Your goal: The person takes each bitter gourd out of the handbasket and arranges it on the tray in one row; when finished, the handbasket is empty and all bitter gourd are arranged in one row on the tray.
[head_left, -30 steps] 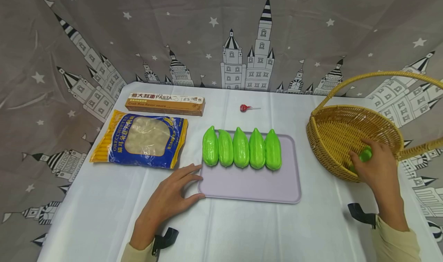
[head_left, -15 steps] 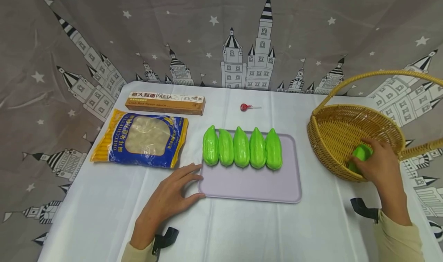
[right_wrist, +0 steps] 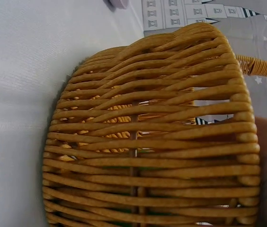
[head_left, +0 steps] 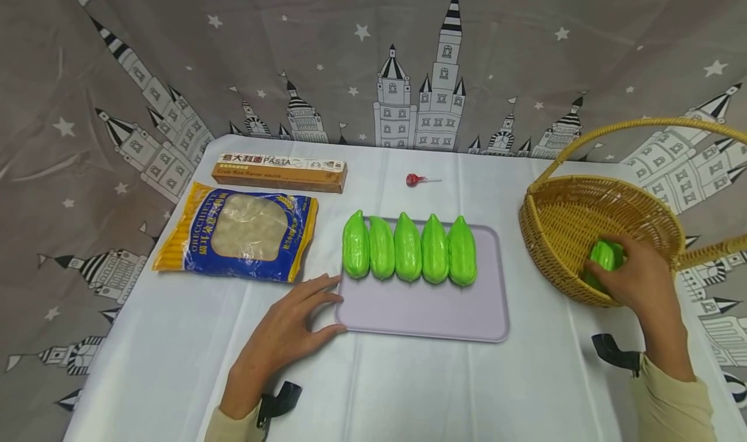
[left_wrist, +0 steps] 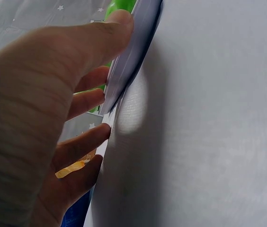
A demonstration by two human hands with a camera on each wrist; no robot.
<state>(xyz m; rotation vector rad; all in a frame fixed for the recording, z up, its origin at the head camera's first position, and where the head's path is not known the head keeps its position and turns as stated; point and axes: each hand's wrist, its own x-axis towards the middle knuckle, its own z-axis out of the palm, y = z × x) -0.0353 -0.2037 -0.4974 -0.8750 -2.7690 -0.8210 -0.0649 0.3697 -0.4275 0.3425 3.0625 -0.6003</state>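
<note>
My left hand point(head_left: 286, 322) rests at the left edge of the lilac tray point(head_left: 408, 312), its thumb and fingertips touching the rim with the fingers loosely extended. Along the tray's far side, several glossy green ridged vegetables point(head_left: 406, 251) with pointed tips lie in a row. Over on the right, my right hand point(head_left: 639, 270) reaches into the wicker basket point(head_left: 543, 260) and grips another green ridged vegetable point(head_left: 605, 254) between thumb and fingers. Its lower part is partly hidden by the hand. In the right wrist view, the basket's woven wall point(right_wrist: 162, 142) hides most of the hand.
Left of the tray lies a blue and yellow orecchiette bag point(head_left: 248, 238), with a pasta box point(head_left: 280, 173) behind it. A red lollipop point(head_left: 414, 180) lies beyond the tray. The basket's tall handle point(head_left: 642, 124) arches over its opening.
In the basket, the green vegetable has come more into view and stands more upright in my right hand, which shifted slightly right. My left hand stays at the tray's edge.
</note>
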